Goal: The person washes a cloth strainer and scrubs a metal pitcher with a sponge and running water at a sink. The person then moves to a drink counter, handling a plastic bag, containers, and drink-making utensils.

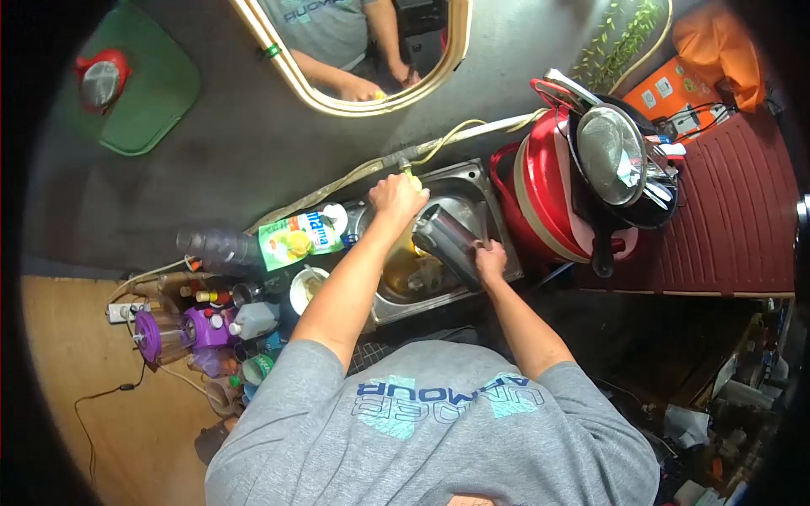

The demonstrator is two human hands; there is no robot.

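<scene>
My left hand (398, 201) is closed at the tap (404, 164) on the back wall. A small yellow-green thing (413, 180) shows at its fingertips; its kind is unclear. My right hand (489, 260) grips a tall dark grey mug (449, 244) by its handle side. The mug lies tilted over the metal sink (384, 314), its open rim toward the upper left. Below the mug, a shiny, partly hidden yellowish item (420, 274) sits in the basin.
Left of the sink stand a green refill pouch (295, 239), a white bowl (307, 291), clear cups (221, 247) and a purple blender (150, 337). At right rise stacked red basins (540, 198), a black pan (601, 253) and a strainer (609, 152). A mirror (354, 51) hangs above.
</scene>
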